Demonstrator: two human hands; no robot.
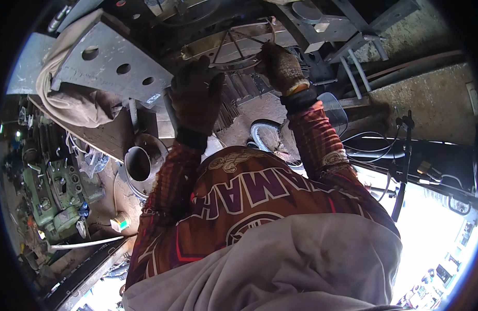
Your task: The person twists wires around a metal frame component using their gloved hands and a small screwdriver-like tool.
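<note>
Both hands wear work gloves and are raised at the top middle. My right hand (281,67), in a pale, dirty knitted glove, is closed at the right end of a thin bent metal rod (234,68). The part inside the fist is hidden. My left hand (196,96) is in deep shadow beside the rod's left end. Its thumb and fingers stand apart, and I see nothing firmly held in it. Behind the hands runs a long metal bar (208,47), with slim rods (236,45) forming a triangle in front of it.
A grey steel plate with round holes (112,65) stands at left, a beige cloth (75,111) draped around it. Below are an open metal pipe (139,163) and a green machine (51,194). A spoked wheel (267,136) is beyond my arms. Steel bars (355,72) project at right.
</note>
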